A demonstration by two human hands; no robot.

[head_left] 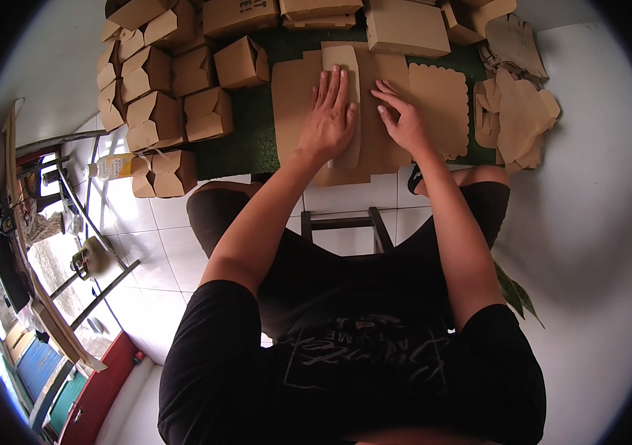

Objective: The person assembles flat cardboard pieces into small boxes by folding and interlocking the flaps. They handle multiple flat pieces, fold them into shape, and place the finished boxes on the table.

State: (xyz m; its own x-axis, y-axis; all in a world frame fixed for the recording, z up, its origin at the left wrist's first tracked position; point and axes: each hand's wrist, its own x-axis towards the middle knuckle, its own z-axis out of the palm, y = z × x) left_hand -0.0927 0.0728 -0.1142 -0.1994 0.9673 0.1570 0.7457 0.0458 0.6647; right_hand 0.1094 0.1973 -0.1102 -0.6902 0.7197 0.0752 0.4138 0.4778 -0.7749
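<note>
Brown kraft cardboard fills the top of my view: a flat, unfolded box blank (375,111) lies on a green mat (245,137), and I take that mat as my landmark for everything else. The blank sits on the mat's middle, its near edge overhanging toward my knees. Its right panel has a scalloped edge.

My left hand (328,122) lies palm down, fingers straight and together, pressing a narrow folded flap (347,63) flat against the blank. It grips nothing; it only presses. My right hand (403,122) rests just beside it on the blank, fingers loosely spread and bent, fingertips touching the card, also holding nothing.

On the mat's left side stand many folded takeaway boxes (156,96), lids shut, spilling off onto the white tiled floor (160,245). Along the mat's far edge lie larger stacked cartons (406,26). Off its right edge is a loose pile of flat blanks (520,104). A small bottle (112,167) lies left of the mat, beside the nearest boxes.

To crease this flap well, I judge the left palm should keep even weight along the whole fold line while the right fingertips pin the panel so the blank cannot slide on the mat. Uneven pressure would likely leave a crooked crease.
</note>
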